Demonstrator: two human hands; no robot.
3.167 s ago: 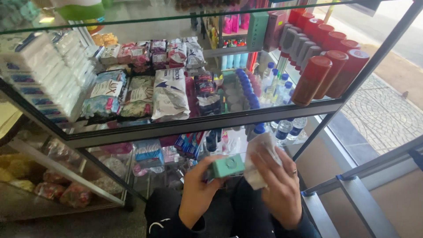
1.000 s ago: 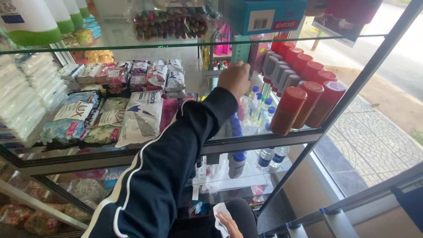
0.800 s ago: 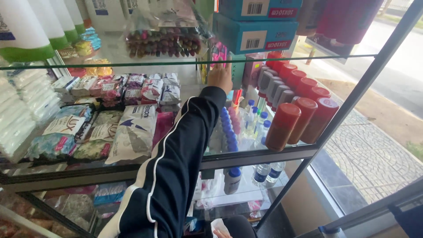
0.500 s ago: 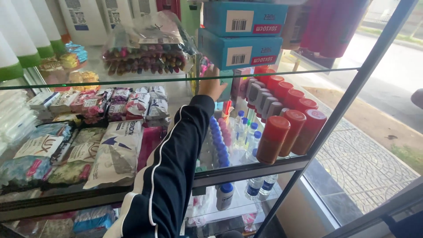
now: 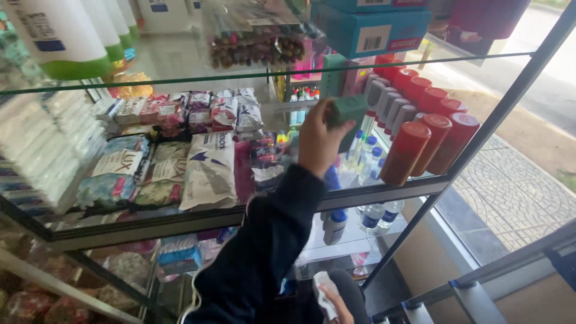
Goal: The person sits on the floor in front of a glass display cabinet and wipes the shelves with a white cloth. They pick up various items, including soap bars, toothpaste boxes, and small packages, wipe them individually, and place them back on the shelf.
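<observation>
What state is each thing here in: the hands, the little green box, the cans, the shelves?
Left hand: raised to the shelf, fingers closed on the green box.
Green box: held, off the shelf.
Right hand: low, holding a white cloth.
Red-capped cans: upright, in rows.
Glass shelf: stocked.

This is a small shop, seen at a glass display cabinet by the street; its glass shelves (image 5: 360, 60) are packed with goods in rows and stacks; red-capped spray cans (image 5: 420, 141) stand lined up at the right, wrapped soap packets (image 5: 162, 168) lie side by side at the left, small blue-capped bottles (image 5: 366, 150) fill the middle, blue boxes (image 5: 369, 30) sit on the top shelf beside white bottles with green bases (image 5: 60, 42); paved ground (image 5: 510, 192) shows outside through the glass.
</observation>
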